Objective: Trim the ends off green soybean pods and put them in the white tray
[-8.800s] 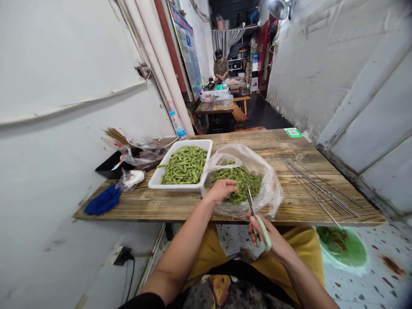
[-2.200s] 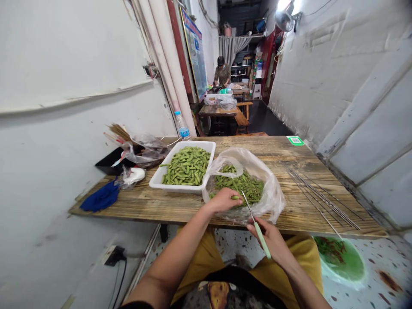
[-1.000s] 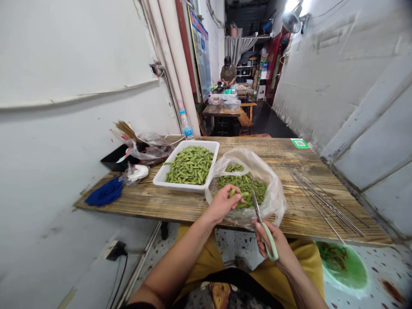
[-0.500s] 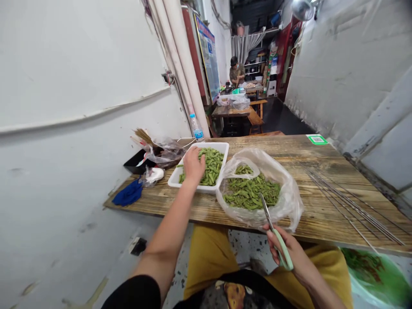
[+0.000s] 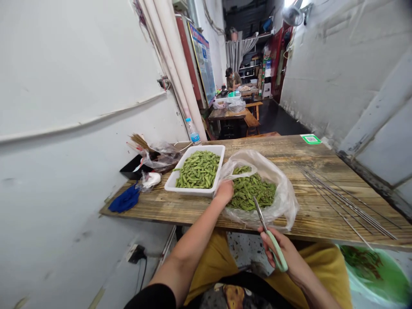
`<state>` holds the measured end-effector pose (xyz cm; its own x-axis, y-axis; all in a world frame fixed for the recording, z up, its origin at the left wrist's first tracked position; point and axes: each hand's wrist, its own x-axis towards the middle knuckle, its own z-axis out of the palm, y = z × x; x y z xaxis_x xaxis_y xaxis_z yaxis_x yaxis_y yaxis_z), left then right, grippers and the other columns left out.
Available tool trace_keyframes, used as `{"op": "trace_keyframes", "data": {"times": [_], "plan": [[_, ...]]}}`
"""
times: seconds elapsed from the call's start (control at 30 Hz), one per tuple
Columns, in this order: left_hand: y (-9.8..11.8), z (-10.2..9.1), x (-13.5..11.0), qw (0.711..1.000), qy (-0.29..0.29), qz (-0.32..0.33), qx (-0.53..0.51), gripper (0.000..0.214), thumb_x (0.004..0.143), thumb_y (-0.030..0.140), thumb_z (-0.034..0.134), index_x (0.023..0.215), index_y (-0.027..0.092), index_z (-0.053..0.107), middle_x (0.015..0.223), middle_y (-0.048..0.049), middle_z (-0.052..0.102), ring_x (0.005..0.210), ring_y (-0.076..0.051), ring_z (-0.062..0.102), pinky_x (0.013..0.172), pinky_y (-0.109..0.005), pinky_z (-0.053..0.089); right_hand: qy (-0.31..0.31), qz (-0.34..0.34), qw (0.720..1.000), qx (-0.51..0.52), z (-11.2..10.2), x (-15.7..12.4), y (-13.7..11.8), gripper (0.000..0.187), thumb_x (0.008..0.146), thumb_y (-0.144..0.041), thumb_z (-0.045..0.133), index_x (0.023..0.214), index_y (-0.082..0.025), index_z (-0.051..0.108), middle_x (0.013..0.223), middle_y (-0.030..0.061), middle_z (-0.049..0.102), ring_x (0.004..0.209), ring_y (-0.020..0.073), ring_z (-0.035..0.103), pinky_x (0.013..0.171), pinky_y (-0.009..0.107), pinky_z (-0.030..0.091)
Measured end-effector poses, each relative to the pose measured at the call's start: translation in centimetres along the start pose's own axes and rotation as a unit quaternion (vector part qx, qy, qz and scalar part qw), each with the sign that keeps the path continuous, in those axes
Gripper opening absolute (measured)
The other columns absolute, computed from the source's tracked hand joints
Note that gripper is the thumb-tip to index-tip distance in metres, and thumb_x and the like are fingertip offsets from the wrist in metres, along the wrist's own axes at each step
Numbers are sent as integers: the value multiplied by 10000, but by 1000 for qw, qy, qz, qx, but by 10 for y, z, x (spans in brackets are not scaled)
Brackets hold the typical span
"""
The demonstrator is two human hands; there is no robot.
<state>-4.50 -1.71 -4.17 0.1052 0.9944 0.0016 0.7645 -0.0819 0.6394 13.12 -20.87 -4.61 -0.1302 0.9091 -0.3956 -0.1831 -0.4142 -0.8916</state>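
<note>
My right hand (image 5: 279,249) grips scissors (image 5: 277,246) with pale green handles. Their metal blades point up and away, over the near side of a translucent plastic bag (image 5: 283,189). Inside that bag lies a heap of green pods (image 5: 252,189) with small trimmed bits among them. At the bag's left edge is my left hand (image 5: 225,192), reaching in beside the pods; its fingers are hidden. Just left of it stands a white plastic tray (image 5: 220,159) holding plump green edamame pods (image 5: 198,169).
Long metal skewers (image 5: 347,199) lie on the right of the wooden table (image 5: 309,206). A blue cloth (image 5: 125,198), black box (image 5: 131,167) and water bottle (image 5: 194,132) are at the left. A green tub (image 5: 383,274) sits below right. A person (image 5: 232,79) works farther back.
My left hand has left the pods in the white tray and moved right to the bag's edge. My right hand still holds the scissors in nearly the same place.
</note>
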Motion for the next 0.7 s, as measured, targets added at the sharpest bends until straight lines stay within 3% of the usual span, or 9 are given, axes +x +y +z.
{"op": "trace_keyframes", "data": {"times": [0.13,0.23,0.37,0.43,0.7], "plan": [[1,-1,-10,1000,-13,23,-15,29,679,157,654,703,158,637,720,-43,639,750,-176,577,756,-284,436,-1,-10,1000,-24,-1,3,-2,545,620,-586,694,973,-201,536,497,-104,406,370,73,376,343,192,331],[7,2,-26,993,-25,20,-113,79,719,206,634,770,148,649,706,-26,640,621,-126,564,629,-240,430,-10,-36,997,-60,-3,5,-2,527,675,-590,656,1009,-204,523,516,-98,410,408,81,388,379,198,342],[19,7,-47,933,-165,-37,-317,187,727,226,640,874,112,625,651,-14,635,466,-79,534,489,-203,407,-26,-56,994,-91,-4,5,-4,434,754,-579,597,981,-216,529,584,-78,425,458,83,403,419,198,339],[23,8,-54,915,-194,-43,-352,195,712,243,662,838,100,620,630,-14,632,446,-71,530,458,-190,398,-26,-61,993,-102,-4,5,-6,406,759,-580,592,929,-215,537,574,-79,400,448,81,381,407,196,319],[28,7,-64,912,-180,-37,-367,189,687,260,674,783,104,625,606,-1,627,420,-59,493,415,-181,354,2,-83,989,-120,-6,5,-14,402,713,-567,643,889,-207,605,481,-80,424,402,84,356,393,203,303]]}}
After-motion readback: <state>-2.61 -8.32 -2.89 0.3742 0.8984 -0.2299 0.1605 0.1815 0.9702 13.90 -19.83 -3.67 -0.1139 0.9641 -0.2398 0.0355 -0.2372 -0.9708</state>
